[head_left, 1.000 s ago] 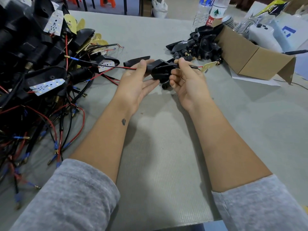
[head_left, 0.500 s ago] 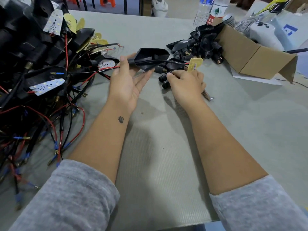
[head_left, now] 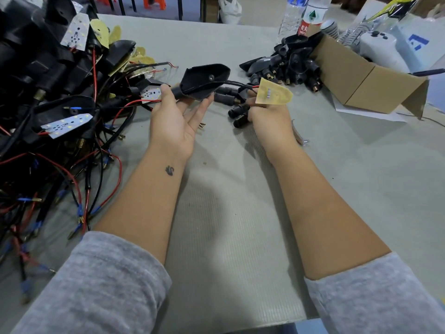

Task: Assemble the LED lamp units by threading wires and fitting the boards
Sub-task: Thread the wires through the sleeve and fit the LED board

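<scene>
My left hand (head_left: 174,118) holds a black lamp housing (head_left: 204,80) by its stem, thumb on top and fingers stretched out underneath. The housing's hollow side faces up, with a small hole in its middle. A red and a black wire (head_left: 237,85) run from the housing's right end to a small LED board (head_left: 273,94). The board shows its yellow back, and my right hand (head_left: 271,116) pinches it upright just right of the housing.
A big tangle of wired lamp units (head_left: 60,97) fills the table's left side. Loose black housings (head_left: 289,66) spill from a cardboard box (head_left: 361,78) at the back right. Two black stems (head_left: 238,114) lie by my right hand. Water bottles (head_left: 310,15) stand behind.
The housing has turned hollow side up and moved left in my left hand. My right hand drew the board and its wires out to the right and tipped the board upright.
</scene>
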